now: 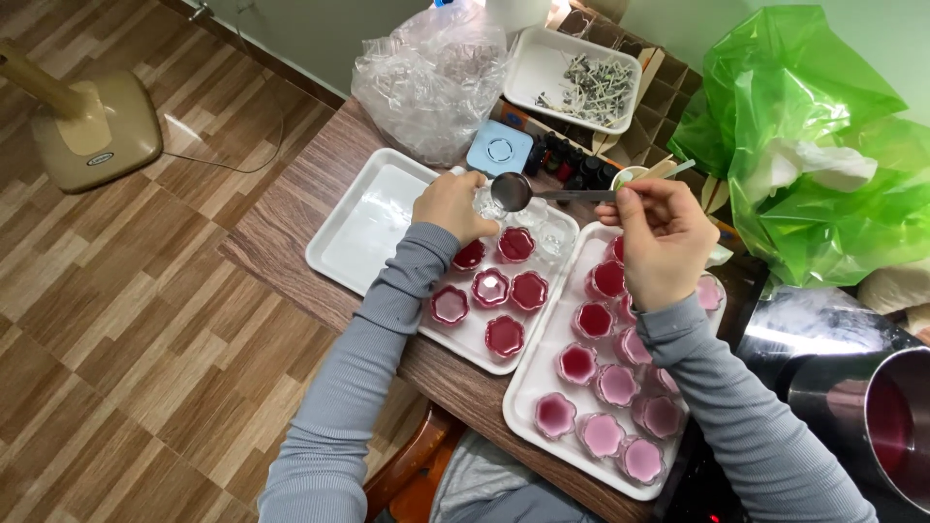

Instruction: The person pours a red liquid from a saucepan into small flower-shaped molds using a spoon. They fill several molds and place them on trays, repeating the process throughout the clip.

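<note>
Two trays sit side by side on the tabletop [291, 208]. The left tray [368, 223] holds filled cups [490, 288] in its right half, and its left half is bare. The right tray [531, 387] carries rows of cups [603, 434] down to its near edge. The left hand [451, 205] rests on a cup [487, 203] at the far edge of the left tray, and the right hand [661, 237], above the right tray, holds a spoon [511, 191] over that cup. Behind the trays lie a crumpled bag [431, 77], a square lid [500, 148] and a dish of wicks [572, 77]. A pot [872, 407] stands right of the right tray, and a fan base [92, 131] stands on the floor to the left.
</note>
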